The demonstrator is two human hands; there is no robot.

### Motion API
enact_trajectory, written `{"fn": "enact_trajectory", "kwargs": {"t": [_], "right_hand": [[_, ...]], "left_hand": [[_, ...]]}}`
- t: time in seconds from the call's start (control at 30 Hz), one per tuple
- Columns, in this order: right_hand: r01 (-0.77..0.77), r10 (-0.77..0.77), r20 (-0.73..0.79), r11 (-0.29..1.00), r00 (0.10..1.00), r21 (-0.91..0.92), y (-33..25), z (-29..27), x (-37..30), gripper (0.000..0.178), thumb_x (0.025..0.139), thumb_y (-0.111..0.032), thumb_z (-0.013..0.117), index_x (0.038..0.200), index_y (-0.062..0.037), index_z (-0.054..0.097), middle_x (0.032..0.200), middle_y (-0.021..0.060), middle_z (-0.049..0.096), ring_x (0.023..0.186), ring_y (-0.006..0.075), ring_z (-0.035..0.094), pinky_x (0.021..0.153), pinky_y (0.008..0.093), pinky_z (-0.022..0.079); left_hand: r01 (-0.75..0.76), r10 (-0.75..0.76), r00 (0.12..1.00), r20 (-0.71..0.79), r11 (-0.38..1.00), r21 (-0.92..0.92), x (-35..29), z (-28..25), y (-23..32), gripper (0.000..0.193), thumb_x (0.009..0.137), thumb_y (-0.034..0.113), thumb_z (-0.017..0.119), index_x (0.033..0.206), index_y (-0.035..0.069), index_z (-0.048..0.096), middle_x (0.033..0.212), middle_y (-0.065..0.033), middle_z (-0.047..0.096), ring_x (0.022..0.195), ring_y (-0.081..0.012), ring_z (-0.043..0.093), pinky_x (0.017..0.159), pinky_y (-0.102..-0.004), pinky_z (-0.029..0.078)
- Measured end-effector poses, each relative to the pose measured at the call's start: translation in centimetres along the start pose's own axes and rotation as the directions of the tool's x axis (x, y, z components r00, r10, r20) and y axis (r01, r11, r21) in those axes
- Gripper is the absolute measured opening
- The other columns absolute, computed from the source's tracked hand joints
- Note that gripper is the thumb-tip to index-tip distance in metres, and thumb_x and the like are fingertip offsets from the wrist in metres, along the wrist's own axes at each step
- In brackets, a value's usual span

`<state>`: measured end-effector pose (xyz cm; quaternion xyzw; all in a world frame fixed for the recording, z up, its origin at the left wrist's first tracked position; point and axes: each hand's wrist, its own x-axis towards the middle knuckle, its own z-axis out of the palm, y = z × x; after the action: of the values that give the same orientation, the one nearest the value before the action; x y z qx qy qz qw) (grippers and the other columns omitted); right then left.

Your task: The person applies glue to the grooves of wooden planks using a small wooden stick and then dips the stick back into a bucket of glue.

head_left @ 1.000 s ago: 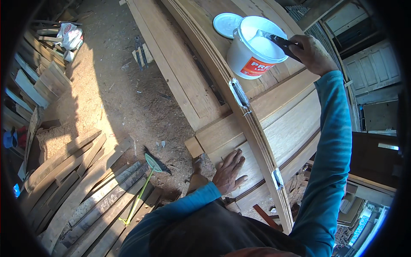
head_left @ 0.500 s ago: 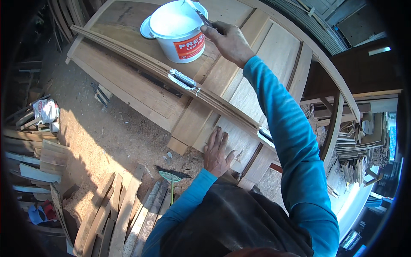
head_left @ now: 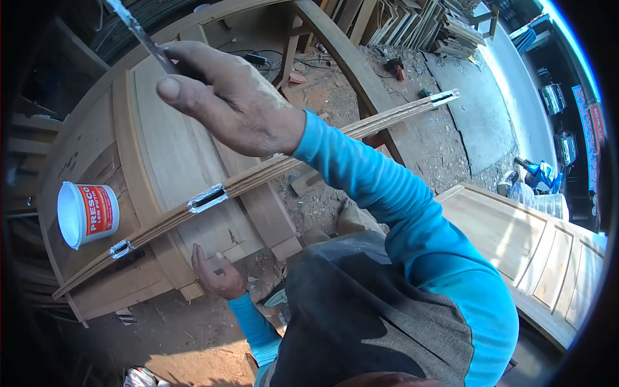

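Observation:
My right hand (head_left: pixel 240 108) is raised over the work, thumb and fingers pinching a thin flat stick (head_left: pixel 137 27) whose far end is coated in white. Below that arm a long wooden rail (head_left: pixel 261 173) lies slantwise across a panelled wooden door (head_left: pixel 169 138). Several slots in the rail, such as the middle slot (head_left: pixel 207 197), have white glue smeared around them. My left hand (head_left: pixel 219 276) is open, fingers extended, at the door's near edge. On the door's left part stands a white glue bucket (head_left: pixel 111 209) with a red label, its lid off.
Another panelled door (head_left: pixel 516 238) is at the right. Stacked wood pieces (head_left: pixel 412 29) stand at the back. A curved wooden frame piece (head_left: pixel 342 58) spans the upper middle. Sawdust and scraps cover the floor (head_left: pixel 419 145). A white bundle (head_left: pixel 138 377) lies at the lower left.
My view has swung right, bringing the rail's far end and the second door into sight. My right hand has lifted the stick away from the bucket. My left hand stays near the door's edge.

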<state>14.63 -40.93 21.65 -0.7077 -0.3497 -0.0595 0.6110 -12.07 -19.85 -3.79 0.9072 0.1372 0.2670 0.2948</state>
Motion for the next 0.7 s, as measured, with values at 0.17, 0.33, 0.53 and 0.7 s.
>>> {"fn": "enact_trajectory", "kwargs": {"t": [0.17, 0.33, 0.53, 0.7], "right_hand": [[-0.165, 0.089, -0.307, 0.959, 0.948, -0.231, 0.1, -19.1, -15.8, 0.064, 0.113, -0.045, 0.052, 0.151, 0.0062, 0.050, 0.104, 0.0132, 0.070, 0.094, 0.0212, 0.067, 0.089, 0.0373, 0.055], [-0.549, 0.301, -0.562, 0.762, 0.770, -0.344, 0.4, -34.8, -31.8, 0.057, 0.115, -0.042, 0.047, 0.148, 0.0038, 0.057, 0.101, 0.0088, 0.069, 0.092, 0.0156, 0.066, 0.082, 0.0330, 0.054], [-0.799, 0.511, -0.683, 0.572, 0.522, -0.183, 3.2, -46.0, -42.4, 0.056, 0.115, -0.042, 0.046, 0.145, 0.0022, 0.061, 0.097, 0.0088, 0.071, 0.081, 0.0165, 0.073, 0.072, 0.0328, 0.056], [-0.844, 0.667, -0.595, 0.535, 0.448, -0.035, 7.0, -49.0, -43.2, 0.043, 0.114, -0.031, 0.049, 0.134, 0.0047, 0.062, 0.098, 0.0117, 0.073, 0.080, 0.0188, 0.076, 0.068, 0.0326, 0.058]], "left_hand": [[-0.192, 0.195, 0.980, 0.047, 0.980, -0.062, 0.4, 4.9, 11.3, 0.045, 0.096, 0.010, 0.069, 0.138, -0.005, 0.063, 0.142, -0.0234, 0.065, 0.133, -0.0425, 0.060, 0.115, -0.0534, 0.046], [-0.391, 0.401, 0.906, 0.131, 0.915, -0.098, 0.1, 12.7, 21.5, 0.053, 0.091, 0.013, 0.078, 0.140, -0.003, 0.063, 0.143, -0.0201, 0.065, 0.136, -0.0443, 0.057, 0.118, -0.0574, 0.042], [-0.458, 0.464, 0.864, 0.195, 0.885, -0.081, 2.5, 20.7, 31.3, 0.060, 0.090, 0.021, 0.082, 0.144, 0.001, 0.063, 0.151, -0.0202, 0.060, 0.147, -0.0463, 0.046, 0.122, -0.0569, 0.039], [-0.440, 0.402, 0.868, 0.292, 0.895, 0.076, 2.6, 24.6, 33.3, 0.070, 0.092, 0.040, 0.083, 0.148, 0.006, 0.060, 0.154, -0.0186, 0.056, 0.150, -0.0454, 0.041, 0.124, -0.0647, 0.028]]}}
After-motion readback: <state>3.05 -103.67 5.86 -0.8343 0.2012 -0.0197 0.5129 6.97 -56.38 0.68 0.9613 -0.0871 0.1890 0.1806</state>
